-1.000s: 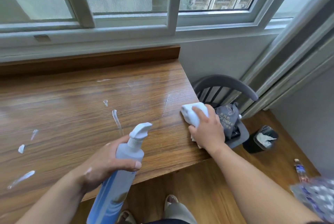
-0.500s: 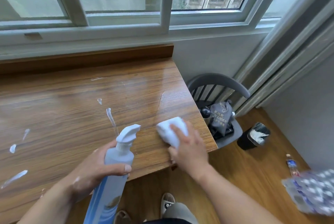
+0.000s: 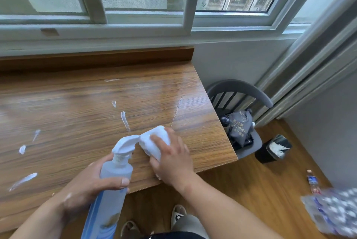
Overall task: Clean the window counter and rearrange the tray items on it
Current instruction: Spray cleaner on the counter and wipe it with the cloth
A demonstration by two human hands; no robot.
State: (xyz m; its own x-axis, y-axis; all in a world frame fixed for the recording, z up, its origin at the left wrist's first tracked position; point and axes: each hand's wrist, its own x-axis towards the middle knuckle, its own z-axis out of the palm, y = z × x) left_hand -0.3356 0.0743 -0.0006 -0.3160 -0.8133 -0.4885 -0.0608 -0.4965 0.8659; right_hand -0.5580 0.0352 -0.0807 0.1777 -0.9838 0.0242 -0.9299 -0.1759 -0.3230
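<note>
Wood counter [image 3: 67,107] under the window, white foam streaks [image 3: 125,121] center & left of frame. L hand [image 3: 90,184] wrapped round the spray bottle [image 3: 116,173] at lower center, nozzle right up against the cloth [image 3: 154,138]. R hand [image 3: 173,159] curled over that white wad, pressing it onto the wood. Cloth's soft, light, prob damp, so bunch it under the palm. Bottle looks like slick plastic; grip near the neck.

Out to the right of my right hand's [image 3: 173,159] fingers [image 3: 158,140], the dark grey fabric bag [image 3: 239,129] on the grey slatted chair [image 3: 241,86] reads "吹风机" and, below that, "R DRIER".
</note>
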